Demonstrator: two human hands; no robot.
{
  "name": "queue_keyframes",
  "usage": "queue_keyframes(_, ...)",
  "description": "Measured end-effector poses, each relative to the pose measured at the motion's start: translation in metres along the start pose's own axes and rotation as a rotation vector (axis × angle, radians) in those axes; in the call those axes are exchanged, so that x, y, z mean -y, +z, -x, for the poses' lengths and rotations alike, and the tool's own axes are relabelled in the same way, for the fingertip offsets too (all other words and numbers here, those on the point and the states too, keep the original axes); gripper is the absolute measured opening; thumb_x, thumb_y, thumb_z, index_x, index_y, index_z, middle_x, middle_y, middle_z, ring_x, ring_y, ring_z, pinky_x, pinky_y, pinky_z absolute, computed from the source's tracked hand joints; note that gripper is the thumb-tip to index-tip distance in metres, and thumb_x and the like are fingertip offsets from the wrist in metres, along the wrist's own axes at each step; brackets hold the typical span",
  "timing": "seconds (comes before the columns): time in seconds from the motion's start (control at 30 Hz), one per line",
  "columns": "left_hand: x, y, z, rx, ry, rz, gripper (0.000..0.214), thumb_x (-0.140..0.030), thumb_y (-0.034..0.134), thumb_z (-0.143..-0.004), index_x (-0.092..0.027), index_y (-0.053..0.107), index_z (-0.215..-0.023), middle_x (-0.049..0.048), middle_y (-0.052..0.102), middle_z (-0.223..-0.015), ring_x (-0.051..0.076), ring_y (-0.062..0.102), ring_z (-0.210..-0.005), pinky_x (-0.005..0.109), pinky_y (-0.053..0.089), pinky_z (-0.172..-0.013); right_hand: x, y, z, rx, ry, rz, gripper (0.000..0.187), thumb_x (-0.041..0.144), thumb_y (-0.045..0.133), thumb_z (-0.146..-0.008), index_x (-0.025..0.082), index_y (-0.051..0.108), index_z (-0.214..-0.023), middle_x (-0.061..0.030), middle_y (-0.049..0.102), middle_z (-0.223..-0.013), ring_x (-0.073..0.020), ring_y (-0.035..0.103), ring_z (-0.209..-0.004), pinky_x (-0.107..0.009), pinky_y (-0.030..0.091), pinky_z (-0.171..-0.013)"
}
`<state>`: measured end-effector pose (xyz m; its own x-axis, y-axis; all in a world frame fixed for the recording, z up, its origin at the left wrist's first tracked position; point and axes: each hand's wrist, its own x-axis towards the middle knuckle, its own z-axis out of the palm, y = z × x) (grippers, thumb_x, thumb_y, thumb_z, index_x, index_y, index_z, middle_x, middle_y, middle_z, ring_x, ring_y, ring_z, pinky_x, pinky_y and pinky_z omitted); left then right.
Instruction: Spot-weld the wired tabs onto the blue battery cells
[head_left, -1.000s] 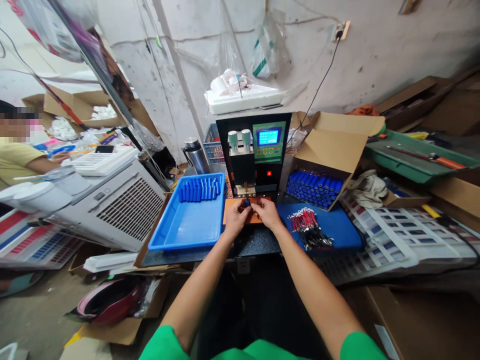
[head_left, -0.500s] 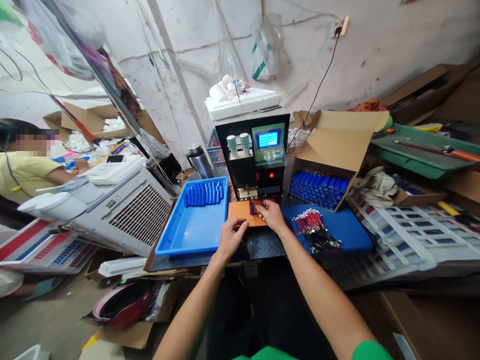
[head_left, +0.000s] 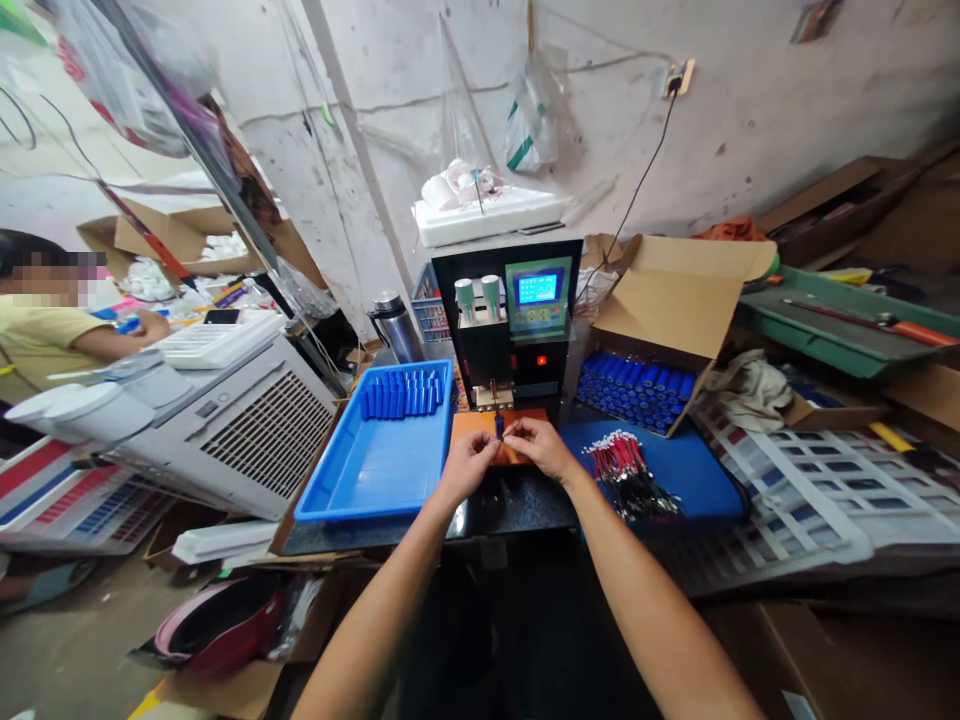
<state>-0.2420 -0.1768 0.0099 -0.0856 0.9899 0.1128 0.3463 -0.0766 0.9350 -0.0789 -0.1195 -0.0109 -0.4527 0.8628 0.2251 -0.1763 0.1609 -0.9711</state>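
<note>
A blue cylindrical battery cell [head_left: 499, 427] stands upright on the orange plate [head_left: 466, 424], right below the pins of the black spot welder [head_left: 546, 384]. My left hand [head_left: 469, 464] is pinched just in front of the cell, on its left side. From the right, my right hand [head_left: 541, 448] reaches in with thumb and forefinger pressed together by the cell. Both sets of fingertips nearly meet there. Whatever is between them is too small to make out.
Left of the plate is a blue tray [head_left: 367, 490] with rows of blue cells. On the right lie red and black wire leads [head_left: 626, 475] on a blue pad [head_left: 701, 480], below a carton [head_left: 660, 310] of blue cells. A co-worker [head_left: 45, 335] sits far left.
My left hand has closed and come up closer to the cell. My right hand has shifted to the cell's near side, bringing the fingertips of both hands together. The view has tilted slightly.
</note>
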Motion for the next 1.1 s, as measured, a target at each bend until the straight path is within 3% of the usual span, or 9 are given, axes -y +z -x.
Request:
queue_keyframes(0.17, 0.001, -0.001, -0.011, 0.081, -0.068, 0.023, 0.023, -0.038, 0.062, -0.072, -0.016, 0.058, -0.066, 0.0001, 0.06, -0.057, 0.012, 0.053, -0.053, 0.024, 0.04, -0.054, -0.006, 0.003, -0.003, -0.018, 0.004, 0.023, 0.026, 0.042, 0.071, -0.071, 0.017, 0.068, -0.075, 0.0006, 0.064, -0.068, -0.0124, 0.053, -0.059, -0.025, 0.042, -0.06)
queue_keyframes(0.37, 0.0, -0.004, -0.012, 0.081, -0.009, -0.065, 0.026, -0.042, 0.063, -0.072, -0.017, 0.057, -0.065, -0.0015, 0.056, -0.058, 0.012, 0.05, -0.055, 0.024, 0.038, -0.053, -0.002, 0.005, -0.006, -0.034, 0.011, 0.02, 0.024, 0.04, 0.072, -0.068, 0.017, 0.067, -0.072, 0.0016, 0.063, -0.065, -0.0115, 0.052, -0.057, -0.024, 0.041, -0.057)
queue_keyframes(0.43, 0.0, -0.005, -0.01, -0.03, 0.031, -0.088, 0.026, -0.043, 0.064, -0.074, -0.018, 0.058, -0.07, -0.0009, 0.058, -0.064, 0.014, 0.052, -0.06, 0.025, 0.042, -0.057, -0.001, 0.006, -0.009, -0.057, 0.026, 0.0, 0.024, 0.041, 0.072, -0.068, 0.018, 0.066, -0.07, 0.0024, 0.061, -0.06, -0.0115, 0.051, -0.054, -0.023, 0.04, -0.053)
queue_keyframes(0.53, 0.004, -0.001, -0.01, -0.298, 0.131, -0.063, 0.03, -0.046, 0.067, -0.075, -0.019, 0.056, -0.082, 0.0016, 0.061, -0.082, 0.017, 0.06, -0.076, 0.028, 0.05, -0.069, -0.003, 0.004, -0.014, -0.127, 0.054, -0.078, 0.024, 0.042, 0.071, -0.069, 0.019, 0.064, -0.069, 0.0044, 0.055, -0.052, -0.0102, 0.044, -0.045, -0.022, 0.034, -0.044)
queue_keyframes(0.6, 0.008, 0.004, -0.014, -0.362, 0.169, -0.016, 0.037, -0.048, 0.07, -0.074, -0.02, 0.055, -0.093, 0.0049, 0.063, -0.098, 0.02, 0.063, -0.093, 0.032, 0.053, -0.082, -0.005, 0.002, -0.017, -0.163, 0.062, -0.131, 0.024, 0.042, 0.071, -0.07, 0.02, 0.063, -0.069, 0.0048, 0.053, -0.05, -0.0094, 0.042, -0.042, -0.021, 0.031, -0.041)
queue_keyframes(0.73, 0.013, 0.013, -0.027, -0.26, 0.151, 0.021, 0.05, -0.05, 0.073, -0.073, -0.019, 0.057, -0.109, 0.0084, 0.065, -0.11, 0.025, 0.065, -0.105, 0.039, 0.052, -0.093, -0.006, 0.001, -0.022, -0.196, 0.067, -0.207, 0.022, 0.04, 0.07, -0.068, 0.02, 0.062, -0.069, 0.0045, 0.054, -0.05, -0.0091, 0.042, -0.041, -0.02, 0.03, -0.04)
queue_keyframes(0.87, 0.013, 0.012, -0.033, -0.104, 0.129, -0.049, 0.036, -0.052, 0.065, -0.08, -0.019, 0.063, -0.094, 0.006, 0.07, -0.093, 0.023, 0.068, -0.088, 0.035, 0.054, -0.08, -0.004, 0.002, -0.025, -0.225, 0.067, -0.236, 0.021, 0.038, 0.069, -0.067, 0.019, 0.061, -0.069, 0.004, 0.054, -0.05, -0.0087, 0.042, -0.041, -0.02, 0.03, -0.04)
queue_keyframes(1.1, 0.007, 0.014, -0.002, -0.205, 0.04, 0.066, 0.047, -0.046, 0.063, -0.083, -0.019, 0.046, -0.116, 0.0006, 0.067, -0.076, 0.017, 0.066, -0.07, 0.027, 0.05, -0.065, -0.005, 0.0, -0.014, -0.293, 0.083, -0.234, 0.028, 0.043, 0.071, -0.066, 0.018, 0.06, -0.07, 0.0043, 0.054, -0.052, -0.0084, 0.044, -0.044, -0.019, 0.03, -0.04)
